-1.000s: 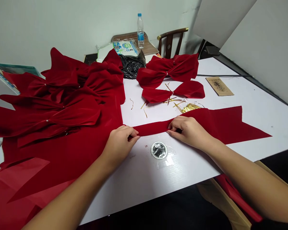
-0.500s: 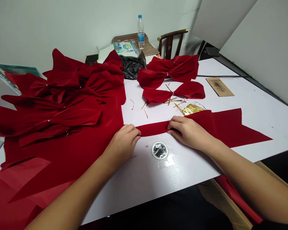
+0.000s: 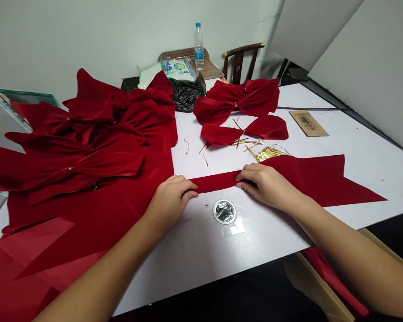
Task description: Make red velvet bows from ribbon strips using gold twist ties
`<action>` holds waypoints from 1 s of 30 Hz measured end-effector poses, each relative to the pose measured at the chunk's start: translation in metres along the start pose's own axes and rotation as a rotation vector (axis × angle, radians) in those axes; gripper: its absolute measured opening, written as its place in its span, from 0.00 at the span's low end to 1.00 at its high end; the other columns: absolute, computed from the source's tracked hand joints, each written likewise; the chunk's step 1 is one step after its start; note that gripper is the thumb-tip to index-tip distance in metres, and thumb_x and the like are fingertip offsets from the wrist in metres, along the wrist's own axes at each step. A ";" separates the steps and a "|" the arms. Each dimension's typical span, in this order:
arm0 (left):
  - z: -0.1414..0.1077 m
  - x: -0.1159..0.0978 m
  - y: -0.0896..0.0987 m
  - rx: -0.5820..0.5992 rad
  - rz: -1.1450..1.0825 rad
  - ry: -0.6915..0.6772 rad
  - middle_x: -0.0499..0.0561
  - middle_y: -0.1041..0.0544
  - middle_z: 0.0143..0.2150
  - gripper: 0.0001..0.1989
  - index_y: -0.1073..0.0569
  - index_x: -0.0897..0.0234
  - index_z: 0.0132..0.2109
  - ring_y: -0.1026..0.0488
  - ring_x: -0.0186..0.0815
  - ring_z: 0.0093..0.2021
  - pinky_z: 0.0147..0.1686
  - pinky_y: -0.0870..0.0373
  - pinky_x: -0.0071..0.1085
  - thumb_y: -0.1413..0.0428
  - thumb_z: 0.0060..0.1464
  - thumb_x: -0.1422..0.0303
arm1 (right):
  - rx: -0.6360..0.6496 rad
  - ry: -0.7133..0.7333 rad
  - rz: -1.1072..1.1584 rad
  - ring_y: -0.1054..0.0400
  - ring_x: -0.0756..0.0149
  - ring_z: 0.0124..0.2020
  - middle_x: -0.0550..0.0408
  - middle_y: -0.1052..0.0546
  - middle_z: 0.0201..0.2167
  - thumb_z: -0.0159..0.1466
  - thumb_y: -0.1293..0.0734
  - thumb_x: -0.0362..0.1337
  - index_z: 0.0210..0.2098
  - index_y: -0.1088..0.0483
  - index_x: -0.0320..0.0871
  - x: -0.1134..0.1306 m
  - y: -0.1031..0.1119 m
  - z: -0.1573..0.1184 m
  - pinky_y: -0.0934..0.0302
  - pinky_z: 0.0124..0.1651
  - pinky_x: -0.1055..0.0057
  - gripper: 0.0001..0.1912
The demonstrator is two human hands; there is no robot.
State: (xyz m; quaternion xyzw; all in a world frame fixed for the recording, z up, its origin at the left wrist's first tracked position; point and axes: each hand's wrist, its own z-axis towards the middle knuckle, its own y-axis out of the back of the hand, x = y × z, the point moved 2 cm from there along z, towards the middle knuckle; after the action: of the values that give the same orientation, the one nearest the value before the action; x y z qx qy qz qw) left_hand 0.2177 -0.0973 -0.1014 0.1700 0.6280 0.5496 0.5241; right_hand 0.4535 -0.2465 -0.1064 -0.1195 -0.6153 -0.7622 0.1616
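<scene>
A strip of red velvet ribbon (image 3: 216, 183) stretches between my hands on the white table, folded narrow in the middle. My left hand (image 3: 173, 197) pinches its left part, fingertips at the near edge. My right hand (image 3: 262, 183) grips it farther right, thumb below and fingers above. Past that hand the ribbon widens and ends in a notched tail with a long point. Just beyond the strip lies a red bow (image 3: 245, 131) bound at its middle. Gold twist ties (image 3: 270, 154) lie in a clear packet behind my right hand.
Many tied red bows (image 3: 97, 152) pile up on the left over flat red fabric. Two more bows (image 3: 237, 105) lie at the back. A round metal-rimmed cap (image 3: 224, 211) sits before my hands. A water bottle (image 3: 199, 49), black plastic bag (image 3: 188, 95) and cardboard piece (image 3: 309, 123) are farther off.
Both hands keep hold of the ribbon in nearly the same place. My left fingers have shifted slightly, with the thumb more outstretched. The ribbon's right tail has slid a little to the right.
</scene>
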 end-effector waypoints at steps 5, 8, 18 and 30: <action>0.000 0.000 -0.001 -0.010 0.033 -0.002 0.51 0.19 0.36 0.07 0.17 0.61 0.42 0.25 0.40 0.40 0.41 0.26 0.36 0.41 0.62 0.68 | 0.013 -0.030 -0.008 0.30 0.64 0.34 0.51 0.24 0.34 0.71 0.34 0.36 0.37 0.25 0.40 -0.001 0.000 0.000 0.37 0.37 0.68 0.08; -0.002 0.000 -0.003 -0.006 0.081 -0.054 0.52 0.21 0.37 0.10 0.18 0.61 0.41 0.26 0.40 0.39 0.38 0.27 0.36 0.45 0.65 0.68 | -0.009 0.005 -0.029 0.31 0.63 0.34 0.49 0.25 0.35 0.71 0.35 0.35 0.35 0.25 0.40 0.000 0.000 -0.001 0.35 0.37 0.66 0.09; -0.006 -0.001 -0.007 -0.032 0.085 -0.127 0.56 0.19 0.51 0.12 0.20 0.64 0.42 0.23 0.44 0.53 0.52 0.23 0.42 0.48 0.68 0.69 | -0.034 0.018 0.003 0.26 0.56 0.48 0.45 0.22 0.45 0.71 0.35 0.34 0.38 0.24 0.40 0.002 -0.002 -0.002 0.28 0.51 0.59 0.08; -0.005 0.001 -0.010 -0.169 0.073 -0.159 0.52 0.15 0.43 0.10 0.16 0.63 0.40 0.19 0.42 0.47 0.49 0.19 0.39 0.43 0.65 0.68 | -0.085 -0.041 0.109 0.27 0.59 0.42 0.49 0.19 0.39 0.67 0.31 0.34 0.31 0.26 0.41 -0.005 -0.002 -0.003 0.30 0.47 0.59 0.07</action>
State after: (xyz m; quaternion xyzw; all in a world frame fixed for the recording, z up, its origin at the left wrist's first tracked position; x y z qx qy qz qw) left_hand 0.2164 -0.1026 -0.1110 0.1909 0.5291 0.6042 0.5644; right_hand 0.4573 -0.2487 -0.1103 -0.1750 -0.5781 -0.7752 0.1852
